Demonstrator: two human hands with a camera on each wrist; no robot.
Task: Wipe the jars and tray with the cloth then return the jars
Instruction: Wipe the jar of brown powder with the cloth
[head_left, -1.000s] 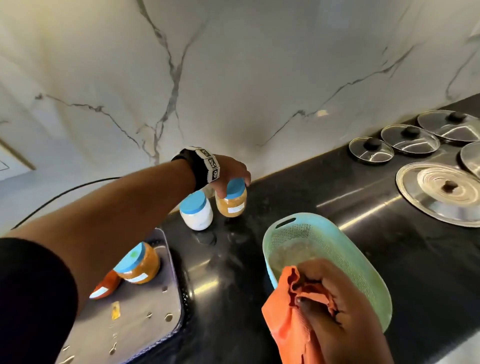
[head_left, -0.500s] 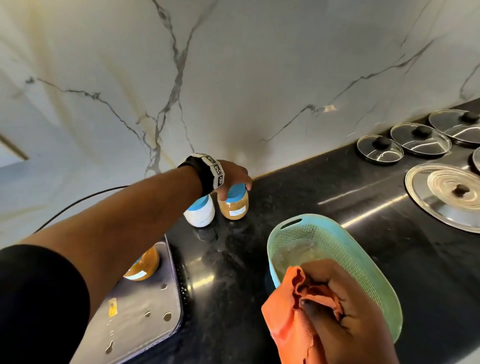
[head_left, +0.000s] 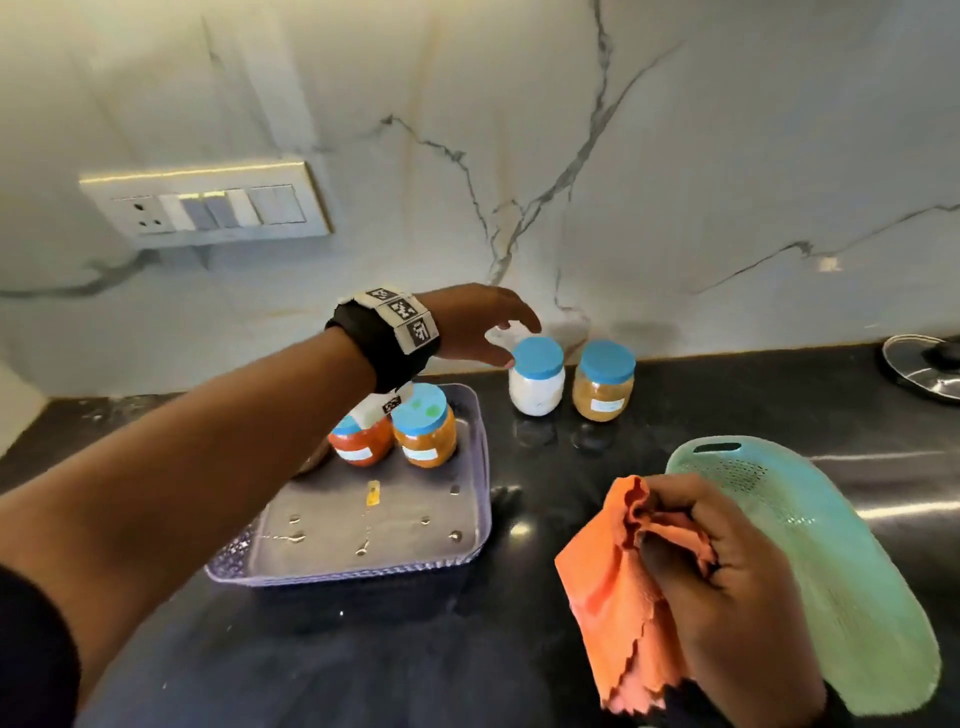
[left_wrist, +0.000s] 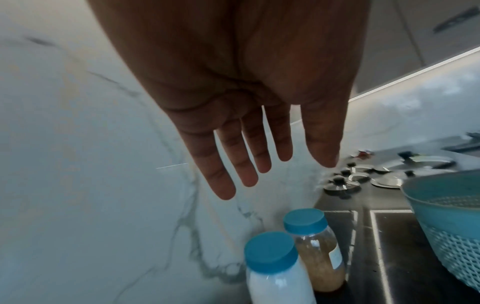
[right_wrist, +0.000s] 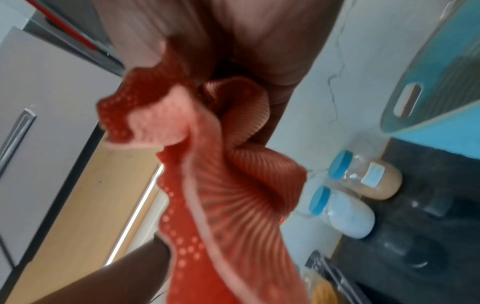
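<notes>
Two blue-lidded jars stand on the black counter by the wall: a white jar (head_left: 536, 382) (left_wrist: 279, 273) (right_wrist: 342, 212) and a tan jar (head_left: 603, 384) (left_wrist: 315, 246) (right_wrist: 369, 179). My left hand (head_left: 493, 332) (left_wrist: 259, 160) hovers just left of and above the white jar, fingers straight, holding nothing. An orange jar (head_left: 425, 428) and a red jar (head_left: 362, 441) stand at the back of the clear tray (head_left: 480, 519). My right hand (head_left: 727, 571) grips the bunched orange cloth (head_left: 613, 613) (right_wrist: 221, 185) in front of the tray.
A teal strainer basket (head_left: 831, 571) (left_wrist: 451, 222) lies on the counter behind my right hand. A steel lid (head_left: 922, 366) lies at the far right. A switch panel (head_left: 208, 205) is on the marble wall. Water drops dot the tray floor.
My left hand has let go of the tan jar's lid and drawn back left, now open beside the white jar. The view has swung left, bringing the tray into view.
</notes>
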